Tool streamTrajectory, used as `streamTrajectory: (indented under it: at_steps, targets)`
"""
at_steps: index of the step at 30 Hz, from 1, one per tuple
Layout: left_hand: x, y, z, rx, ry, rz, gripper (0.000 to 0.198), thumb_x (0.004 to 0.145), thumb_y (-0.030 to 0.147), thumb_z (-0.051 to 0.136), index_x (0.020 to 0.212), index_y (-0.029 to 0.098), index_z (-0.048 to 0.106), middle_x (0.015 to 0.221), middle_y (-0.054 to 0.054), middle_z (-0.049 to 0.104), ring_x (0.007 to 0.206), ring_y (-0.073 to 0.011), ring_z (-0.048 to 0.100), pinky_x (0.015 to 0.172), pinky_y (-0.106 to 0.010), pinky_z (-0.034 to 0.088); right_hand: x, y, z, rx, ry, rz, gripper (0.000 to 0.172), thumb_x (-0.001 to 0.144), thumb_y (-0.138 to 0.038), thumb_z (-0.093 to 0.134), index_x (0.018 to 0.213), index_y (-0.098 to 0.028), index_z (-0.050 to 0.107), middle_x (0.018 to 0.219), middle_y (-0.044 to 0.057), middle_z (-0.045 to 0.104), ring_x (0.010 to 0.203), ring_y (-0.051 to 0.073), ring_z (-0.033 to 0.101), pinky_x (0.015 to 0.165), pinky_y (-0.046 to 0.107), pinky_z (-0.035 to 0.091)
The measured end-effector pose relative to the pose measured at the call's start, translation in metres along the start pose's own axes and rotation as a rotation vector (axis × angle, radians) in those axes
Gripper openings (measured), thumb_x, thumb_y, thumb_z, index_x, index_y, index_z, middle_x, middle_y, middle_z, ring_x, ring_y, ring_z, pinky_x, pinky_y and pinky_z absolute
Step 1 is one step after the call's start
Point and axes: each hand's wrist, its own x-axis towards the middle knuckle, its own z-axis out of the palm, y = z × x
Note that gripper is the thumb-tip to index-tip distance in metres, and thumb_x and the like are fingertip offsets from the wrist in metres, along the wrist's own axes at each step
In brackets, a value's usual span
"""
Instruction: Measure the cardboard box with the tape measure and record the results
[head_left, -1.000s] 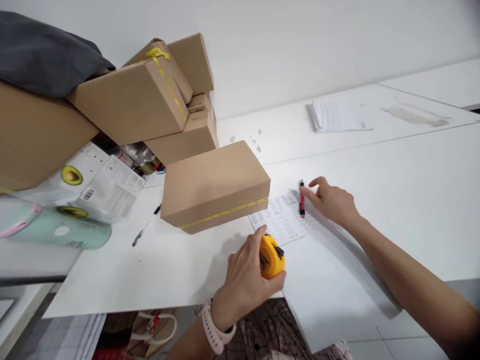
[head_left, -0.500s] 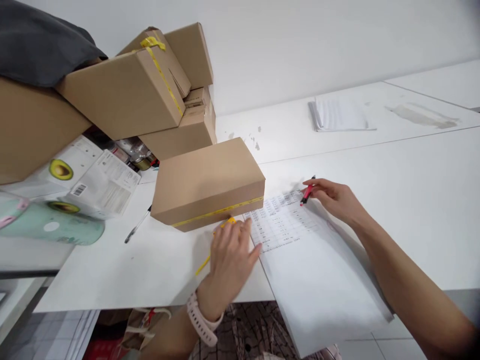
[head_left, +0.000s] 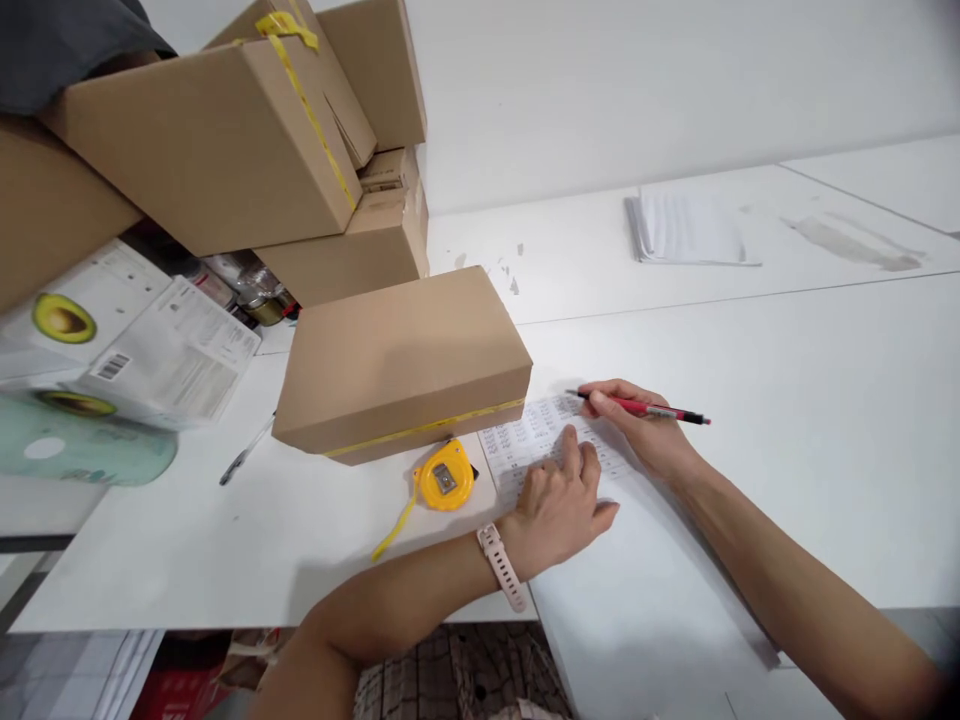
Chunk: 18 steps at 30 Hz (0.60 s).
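My right hand [head_left: 642, 432] grips a red pen [head_left: 651, 408] with its tip over a printed sheet of paper [head_left: 660, 560] on the white table [head_left: 787, 400]. My left hand [head_left: 559, 505], with a pale watch strap at the wrist, lies on the sheet with its fingers flat and holds nothing. A yellow tape measure [head_left: 444, 482] rests on the table just left of that hand, a short length of tape trailing out. A brown cardboard box [head_left: 401, 360] with a yellow strip along its side stands right behind the tape measure.
Several cardboard boxes [head_left: 217, 140] are stacked at the back left over white cartons with an avocado picture [head_left: 112, 340]. A mint-green object [head_left: 82, 455] lies at the left edge. A black pen [head_left: 246, 453] lies left of the box. A stack of papers [head_left: 686, 232] sits farther back.
My left hand set the tape measure down by the box and moved right onto the sheet. My right hand picked up the red pen and now holds it over the sheet.
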Motion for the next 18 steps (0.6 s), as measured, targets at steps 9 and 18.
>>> streamTrajectory:
  at_steps: [9,18]
  targets:
    - [-0.001,-0.001,0.008,0.079,0.104,0.030,0.072,0.097,0.054,0.053,0.146,0.001,0.046,0.149,-0.031,0.047,0.081,-0.0259,0.072,0.063,-0.034,0.058,0.004,0.013,0.016,-0.151,0.031,0.006,0.033,0.084,-0.050,0.072,0.084,-0.023,0.053,0.065,-0.004,0.053,0.053,0.011,0.043,0.049,0.027,0.035]
    - [-0.003,-0.002,0.002,0.155,0.133,0.015,0.062,0.100,0.050,0.047,0.143,0.006,0.051,0.143,-0.025,0.055,0.073,-0.0195,0.069,0.059,-0.030,0.057,0.002,0.013,0.019,-0.345,0.113,-0.117,0.030,0.087,-0.033,0.065,0.067,-0.023,0.045,0.058,-0.006,0.041,0.052,0.011,0.039,0.049,0.026,0.033]
